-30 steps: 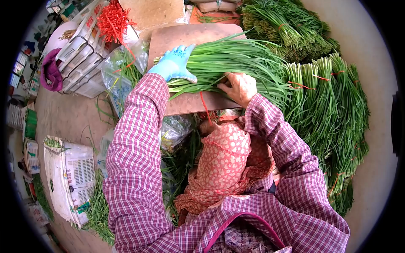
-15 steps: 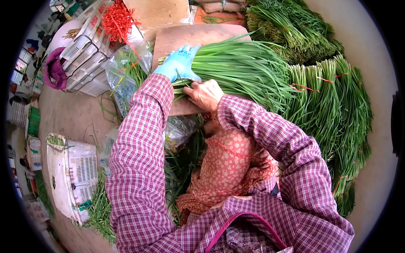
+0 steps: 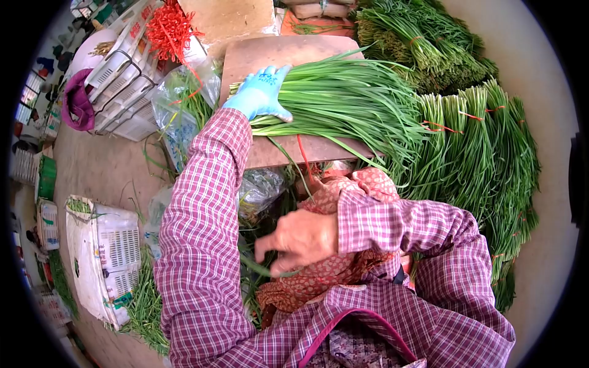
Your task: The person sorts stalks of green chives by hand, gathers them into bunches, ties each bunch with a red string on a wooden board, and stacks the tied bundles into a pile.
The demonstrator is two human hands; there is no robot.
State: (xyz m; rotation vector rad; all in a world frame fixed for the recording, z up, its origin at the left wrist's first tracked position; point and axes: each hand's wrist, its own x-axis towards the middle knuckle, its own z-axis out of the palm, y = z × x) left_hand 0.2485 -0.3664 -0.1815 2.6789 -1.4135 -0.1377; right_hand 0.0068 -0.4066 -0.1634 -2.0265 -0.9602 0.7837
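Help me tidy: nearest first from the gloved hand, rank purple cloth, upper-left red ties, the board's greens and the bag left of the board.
1. Board's greens, under the left hand
2. Bag, left
3. Red ties, upper left
4. Purple cloth, far left

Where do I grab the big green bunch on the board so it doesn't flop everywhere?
Probably around the stem end of the bunch, where the gloved left hand lies: the stalks gather closer there. Come from above on the left, fingers over the top, thumb on the near side. The right end fans out loosely past the board, so it would likely flop.
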